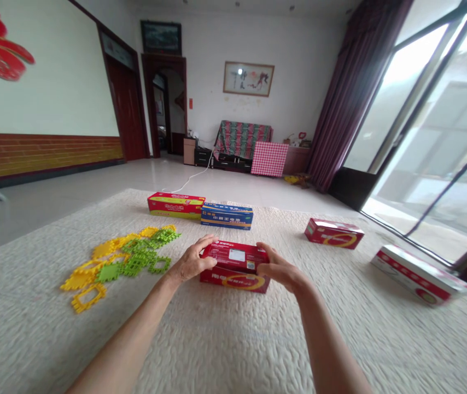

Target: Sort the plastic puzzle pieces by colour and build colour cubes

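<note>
A red box (235, 280) with yellow lettering lies in front of me on the quilted cream cloth. Its top face carries a white label. My left hand (196, 259) grips the left end of the box, and my right hand (279, 267) holds the right end, thumbs toward the near side. Just behind it stands a blue box (226, 218), its end touching or nearly touching a red and lime-green box (176, 206). Whether the red box in my hands is one box or two stacked is hard to tell.
Yellow plastic pieces (88, 272) and green ones (135, 260) lie in a loose pile at the left. On the right are another red box (334, 234) and a white and red box (420, 276). A glass door stands beyond the cloth's right side.
</note>
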The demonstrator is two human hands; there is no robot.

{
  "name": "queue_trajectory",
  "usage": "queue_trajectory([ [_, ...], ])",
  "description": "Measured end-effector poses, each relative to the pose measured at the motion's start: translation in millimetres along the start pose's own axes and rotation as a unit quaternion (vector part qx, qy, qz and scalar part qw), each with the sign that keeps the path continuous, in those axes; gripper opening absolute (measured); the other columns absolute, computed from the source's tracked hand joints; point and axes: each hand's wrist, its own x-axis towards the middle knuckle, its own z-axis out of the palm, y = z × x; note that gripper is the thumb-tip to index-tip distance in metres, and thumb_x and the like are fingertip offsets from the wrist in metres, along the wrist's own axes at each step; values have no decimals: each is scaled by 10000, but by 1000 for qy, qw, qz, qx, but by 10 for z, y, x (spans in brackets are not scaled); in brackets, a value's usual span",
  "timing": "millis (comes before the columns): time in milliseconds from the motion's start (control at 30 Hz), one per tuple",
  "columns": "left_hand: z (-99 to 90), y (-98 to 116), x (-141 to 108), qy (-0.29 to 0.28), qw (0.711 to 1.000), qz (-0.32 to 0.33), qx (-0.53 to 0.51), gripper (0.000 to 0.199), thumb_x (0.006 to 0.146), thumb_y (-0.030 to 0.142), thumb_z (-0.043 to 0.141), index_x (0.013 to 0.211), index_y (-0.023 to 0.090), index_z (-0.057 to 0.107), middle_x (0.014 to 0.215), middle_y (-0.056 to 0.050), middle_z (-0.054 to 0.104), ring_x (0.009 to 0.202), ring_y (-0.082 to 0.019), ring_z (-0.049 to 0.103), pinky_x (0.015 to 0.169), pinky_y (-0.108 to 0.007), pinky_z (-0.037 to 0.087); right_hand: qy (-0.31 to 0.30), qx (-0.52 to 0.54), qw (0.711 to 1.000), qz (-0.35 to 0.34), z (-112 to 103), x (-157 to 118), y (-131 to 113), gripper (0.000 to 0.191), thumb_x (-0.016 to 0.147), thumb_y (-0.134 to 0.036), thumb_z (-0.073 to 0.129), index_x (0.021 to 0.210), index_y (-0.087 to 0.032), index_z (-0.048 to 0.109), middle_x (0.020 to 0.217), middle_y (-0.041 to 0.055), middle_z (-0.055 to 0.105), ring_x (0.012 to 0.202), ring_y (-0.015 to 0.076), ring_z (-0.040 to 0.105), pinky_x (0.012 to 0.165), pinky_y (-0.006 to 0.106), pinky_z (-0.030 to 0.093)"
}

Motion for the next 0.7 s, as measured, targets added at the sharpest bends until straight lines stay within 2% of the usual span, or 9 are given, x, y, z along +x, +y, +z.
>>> queue_trajectory([
  [133, 14, -18, 5, -7, 1000, -5, -11, 659, 648, 288, 589, 1287, 133, 537, 1473, -111, 389, 1390, -272, 297, 1154, -404, 233, -41, -150, 988, -24, -187, 36, -200, 630, 601, -240, 640, 1221, -201, 540, 1333, 121, 477, 1042, 255, 570, 882, 359, 471],
  [267, 18, -37, 10, -6, 1000, -4, -23, 661, 642, 272, 592, 1286, 131, 541, 1478, -112, 385, 1395, -278, 286, 1164, -411, 209, -49, -217, 972, -79, -223, 54, -267, 476, 612, -222, 653, 1085, -191, 614, 1131, 92, 618, 922, 224, 595, 797, 333, 483],
  [433, 13, -68, 13, -24, 999, -1, -29, 685, 656, 259, 593, 1325, 135, 504, 1504, -103, 341, 1407, -273, 255, 1173, -412, 179, -26, -198, 975, -94, -205, 118, -176, 402, 576, -240, 718, 973, -215, 665, 985, 67, 664, 822, 221, 598, 718, 341, 482],
  [567, -2, -60, 2, -37, 999, 6, -31, 722, 660, 253, 609, 1360, 154, 463, 1515, -86, 320, 1413, -271, 233, 1177, -407, 157, 7, -133, 983, -126, -200, 154, -77, 490, 506, -228, 775, 987, -248, 683, 1079, 71, 640, 863, 231, 597, 736, 350, 496],
  [633, -8, -32, -14, -41, 998, -10, -47, 760, 671, 254, 610, 1397, 161, 410, 1476, -88, 387, 1366, -285, 323, 1155, -422, 216, 13, -121, 980, -157, -195, 158, -54, 503, 511, -211, 768, 1005, -262, 687, 1126, 65, 621, 891, 224, 594, 752, 339, 499],
  [700, -11, -2, -34, -55, 995, -36, -78, 812, 693, 254, 597, 1448, 160, 314, 1369, -93, 511, 1242, -281, 475, 1092, -434, 323, -1, -140, 974, -181, -188, 155, -58, 467, 550, -207, 740, 1010, -272, 689, 1093, 52, 631, 868, 204, 592, 742, 325, 494],
])
